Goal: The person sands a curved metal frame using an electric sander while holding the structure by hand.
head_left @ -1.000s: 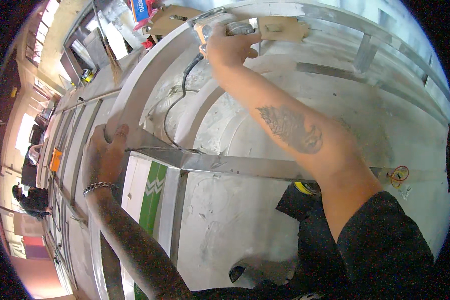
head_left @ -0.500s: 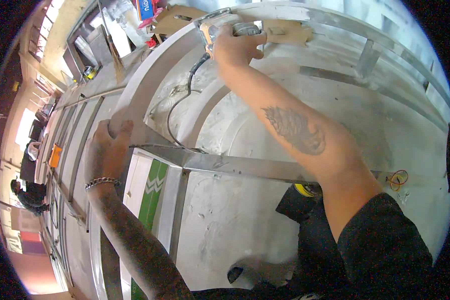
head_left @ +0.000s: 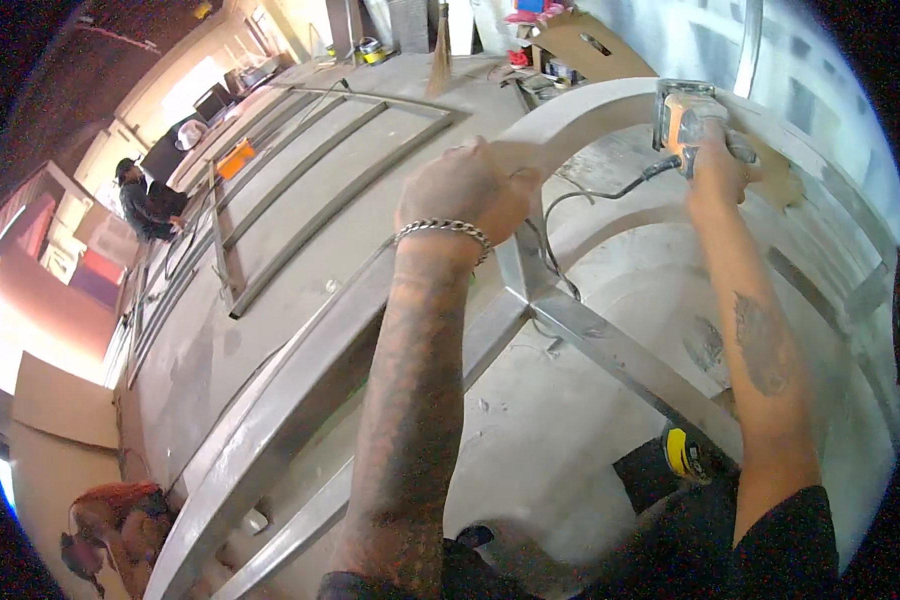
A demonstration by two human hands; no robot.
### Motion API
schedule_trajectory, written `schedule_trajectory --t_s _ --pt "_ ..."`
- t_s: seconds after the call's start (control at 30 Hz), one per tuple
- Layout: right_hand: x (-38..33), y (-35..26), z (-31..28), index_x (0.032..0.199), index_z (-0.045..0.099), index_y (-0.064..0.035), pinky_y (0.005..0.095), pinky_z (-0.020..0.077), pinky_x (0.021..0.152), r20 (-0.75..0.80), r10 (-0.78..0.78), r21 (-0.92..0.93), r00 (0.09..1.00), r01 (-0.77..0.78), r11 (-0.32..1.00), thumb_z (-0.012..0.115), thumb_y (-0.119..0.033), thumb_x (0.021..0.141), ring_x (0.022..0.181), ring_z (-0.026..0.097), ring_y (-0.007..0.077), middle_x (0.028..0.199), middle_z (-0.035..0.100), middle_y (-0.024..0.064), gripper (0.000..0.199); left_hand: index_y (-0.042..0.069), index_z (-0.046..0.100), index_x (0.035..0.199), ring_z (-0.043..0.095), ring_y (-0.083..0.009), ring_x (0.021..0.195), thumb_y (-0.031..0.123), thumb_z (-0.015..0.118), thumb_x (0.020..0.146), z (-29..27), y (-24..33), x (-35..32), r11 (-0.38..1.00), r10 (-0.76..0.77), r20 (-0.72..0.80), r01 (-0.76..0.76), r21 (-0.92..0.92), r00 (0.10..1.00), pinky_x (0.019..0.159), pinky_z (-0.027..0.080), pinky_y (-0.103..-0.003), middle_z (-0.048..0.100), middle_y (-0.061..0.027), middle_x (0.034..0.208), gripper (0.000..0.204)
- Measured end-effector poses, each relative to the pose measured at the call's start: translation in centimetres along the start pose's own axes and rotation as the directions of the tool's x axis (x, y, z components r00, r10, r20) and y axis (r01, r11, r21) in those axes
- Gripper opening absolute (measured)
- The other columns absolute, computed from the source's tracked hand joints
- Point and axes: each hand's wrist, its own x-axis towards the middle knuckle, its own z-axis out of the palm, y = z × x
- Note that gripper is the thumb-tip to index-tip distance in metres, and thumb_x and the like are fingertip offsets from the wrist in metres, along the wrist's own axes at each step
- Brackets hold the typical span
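My right hand (head_left: 722, 172) is wrapped round an orange and black power sander (head_left: 682, 122), whose flat base rests against the far part of a curved metal frame (head_left: 582, 112). A dark cord (head_left: 610, 192) runs from the sander down past the frame's inner side. My left hand (head_left: 462, 192) is closed over the outer rail of the same frame, near the joint with a crossbar (head_left: 635, 365). Its fingertips are partly hidden behind the rail. A chain bracelet (head_left: 445, 230) circles my left wrist.
A welded ladder-like metal frame (head_left: 320, 200) lies on the floor to the left, with an orange box (head_left: 236, 158) beside it. Beyond it a person (head_left: 148, 200) in dark clothes sits low. Cardboard (head_left: 595, 45) and a broom (head_left: 440, 60) stand at the back. A yellow-black roll (head_left: 682, 452) lies near my body.
The view has swung left, so the frame and both hands appear farther right. The sander stays on the curved rail in my right hand, and my left hand still holds the rail.
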Motion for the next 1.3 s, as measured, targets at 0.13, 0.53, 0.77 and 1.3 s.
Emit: schedule_trajectory --t_s 0.13,0.53,0.77,1.3 --pt "-0.3 -0.9 0.1 0.155 0.015 0.0024 0.0402 0.0547 0.101 0.067 -0.138 0.09 0.988 0.131 0.987 0.085 -0.044 0.081 0.132 0.053 0.0321 0.152 0.037 0.0266 0.112 0.004 0.075 0.116 0.071 -0.0337 0.112 0.047 0.06 0.094 -1.9 1.5 -0.2 0.999 -0.008 0.003 0.009 -0.031 1.0 0.098 0.056 -0.043 0.075 -0.0188 0.117 0.051" --pt "-5.7 -2.7 -2.3 0.155 0.01 0.0051 0.0386 0.0545 0.1 0.405 -0.212 0.25 0.89 0.115 0.961 0.08 -0.029 0.088 0.125 0.059 0.0285 0.144 0.049 0.0221 0.103 0.001 0.073 0.118 0.074 -0.0327 0.108 0.043 0.059 0.093 -3.9 3.4 -0.3 0.993 -0.119 0.049 0.119 0.006 0.992 0.095 0.058 -0.042 0.076 -0.0204 0.114 0.051" --pt "-4.0 -1.4 -1.1 0.158 0.003 0.0061 0.0389 0.0515 0.105 0.317 -0.102 0.175 0.943 0.048 0.983 0.081 -0.032 0.087 0.13 0.057 0.0292 0.15 0.044 0.023 0.112 0.001 0.072 0.119 0.073 -0.0331 0.11 0.046 0.059 0.094 -3.8 2.6 -0.9 0.995 -0.097 0.052 0.098 -0.024 0.994 0.097 0.057 -0.043 0.075 -0.0205 0.116 0.053" --pt "3.1 1.5 1.7 0.155 0.019 0.0044 0.0434 0.0495 0.106 0.097 -0.347 -0.129 0.933 0.358 0.925 0.08 -0.043 0.085 0.125 0.06 0.0329 0.148 0.05 0.023 0.104 0.013 0.081 0.103 0.076 -0.0313 0.1 0.023 0.068 0.086 0.1 0.3 -0.4 0.985 0.167 -0.126 -0.172 -0.025 0.978 0.085 0.06 -0.046 0.078 -0.0119 0.106 0.023"
